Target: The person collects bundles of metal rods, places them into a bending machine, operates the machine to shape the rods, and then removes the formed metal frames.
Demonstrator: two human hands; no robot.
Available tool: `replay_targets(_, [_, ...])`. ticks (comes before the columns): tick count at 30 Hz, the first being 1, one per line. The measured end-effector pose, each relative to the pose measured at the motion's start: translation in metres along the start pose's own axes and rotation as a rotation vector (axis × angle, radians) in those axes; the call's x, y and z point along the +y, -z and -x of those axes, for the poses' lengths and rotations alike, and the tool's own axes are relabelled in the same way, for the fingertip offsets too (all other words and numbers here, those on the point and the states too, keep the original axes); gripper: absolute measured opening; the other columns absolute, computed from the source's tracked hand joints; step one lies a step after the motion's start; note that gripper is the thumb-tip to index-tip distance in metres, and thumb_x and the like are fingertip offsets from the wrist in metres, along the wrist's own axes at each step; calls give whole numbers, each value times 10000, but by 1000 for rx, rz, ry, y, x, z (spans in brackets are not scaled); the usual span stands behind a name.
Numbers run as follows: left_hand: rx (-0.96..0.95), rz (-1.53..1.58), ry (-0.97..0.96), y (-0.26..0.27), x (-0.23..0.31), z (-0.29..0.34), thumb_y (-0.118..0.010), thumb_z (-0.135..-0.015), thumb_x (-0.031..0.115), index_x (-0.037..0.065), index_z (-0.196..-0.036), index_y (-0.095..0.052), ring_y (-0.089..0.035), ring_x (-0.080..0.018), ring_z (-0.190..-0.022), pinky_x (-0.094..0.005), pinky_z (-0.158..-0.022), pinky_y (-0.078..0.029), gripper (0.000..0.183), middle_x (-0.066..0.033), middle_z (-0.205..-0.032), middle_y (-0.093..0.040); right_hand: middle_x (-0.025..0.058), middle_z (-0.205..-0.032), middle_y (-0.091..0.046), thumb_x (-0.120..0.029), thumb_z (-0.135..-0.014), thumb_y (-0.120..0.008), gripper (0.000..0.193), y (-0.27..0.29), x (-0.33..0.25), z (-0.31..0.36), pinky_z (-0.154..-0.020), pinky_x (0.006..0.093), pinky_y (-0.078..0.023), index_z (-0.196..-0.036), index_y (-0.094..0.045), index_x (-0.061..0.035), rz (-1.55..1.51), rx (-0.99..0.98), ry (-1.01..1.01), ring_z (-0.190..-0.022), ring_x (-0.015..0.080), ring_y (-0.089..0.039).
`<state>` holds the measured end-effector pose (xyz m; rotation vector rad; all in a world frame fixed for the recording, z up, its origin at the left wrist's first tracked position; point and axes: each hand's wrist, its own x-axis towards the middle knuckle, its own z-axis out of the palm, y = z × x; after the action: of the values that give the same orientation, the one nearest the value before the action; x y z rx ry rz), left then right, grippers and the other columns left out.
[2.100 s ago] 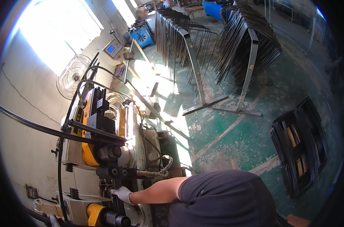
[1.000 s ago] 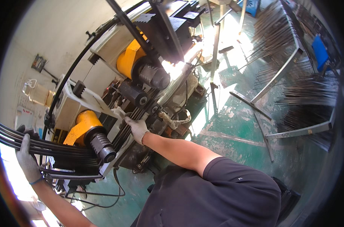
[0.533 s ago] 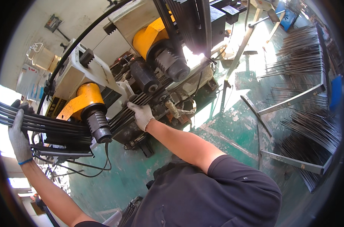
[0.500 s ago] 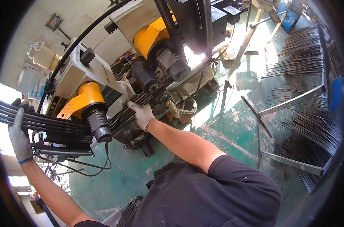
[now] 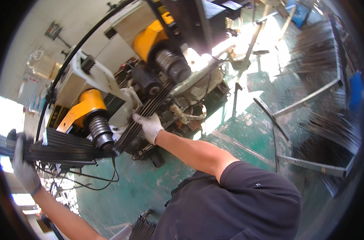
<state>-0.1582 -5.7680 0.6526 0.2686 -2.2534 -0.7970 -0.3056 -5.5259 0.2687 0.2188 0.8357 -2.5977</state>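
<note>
My left hand (image 5: 25,168), in a grey-white glove and blurred, is closed around the left end of a bundle of dark metal rods (image 5: 66,153). The rods run right, below a ribbed steel roller (image 5: 101,134) with a yellow bracket (image 5: 92,102). At the roller's lower end the bundle turns up and away to the right. There my right hand (image 5: 150,127), also gloved, is closed on the rods (image 5: 152,105), thumb side up; its fingertips are partly hidden. A second ribbed roller (image 5: 170,64) and a dark cylinder (image 5: 148,82) stand beyond it.
Racks with grey metal bars (image 5: 310,162) hold many thin rods (image 5: 316,52) at the right. Black cables (image 5: 116,170) hang below the machine. More dark rods (image 5: 142,228) lie near my body at the bottom. A slim metal stand (image 5: 246,60) rises from the green floor (image 5: 126,196).
My left hand has moved down with the left part of the rods, which now sits lower against the roller. My right hand stays at nearly the same spot on the bundle.
</note>
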Motion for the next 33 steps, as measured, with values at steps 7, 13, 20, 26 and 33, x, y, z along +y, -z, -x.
replay_targets(7, [35,-210,-5,16,0,128,-519,-1006,53,38,-1421,-624,-679,-267,-1187,-391,-1026,-547,428,-120,-1332,-666,40,-992,-718,-56,-966,-712,121,128,-58,113,-867,329,-546,-1081,-679,-35,250,-49,82,-950,139,-688])
replay_targets(13, [95,258,246,-70,-16,211,-586,-1011,167,59,-1393,-616,-644,-264,-1212,-421,-1083,-495,398,-112,-1343,-658,93,-937,-750,-183,-1017,-710,172,286,-201,226,-788,364,-597,-1077,-684,-24,650,563,265,-831,206,-735])
replay_targets(20, [-366,1303,1067,-244,-28,378,-660,-1008,292,89,-1368,-608,-614,-277,-1235,-456,-1131,-456,417,-120,-1332,-660,16,-749,-676,-382,-1008,-732,340,469,-415,322,-513,305,-486,-997,-687,-45,517,1053,749,-567,123,-601])
replay_targets(26, [-377,1605,1135,-428,198,499,-498,-899,42,80,-1154,-558,-623,-336,-1139,-519,-1096,-489,265,-116,-1128,-641,-5,-687,-652,-374,-990,-752,325,600,-630,397,-497,295,-465,-947,-702,-56,1031,1308,890,-546,97,-575])
replay_targets(33, [-573,1347,1848,-634,334,609,-529,-964,42,-48,-1184,-651,-644,-434,-1153,-598,-1089,-486,267,-236,-1206,-682,264,-1103,-723,-478,-998,-628,429,721,-885,398,-894,520,-553,-1168,-712,-94,1562,1638,578,-1076,453,-687])
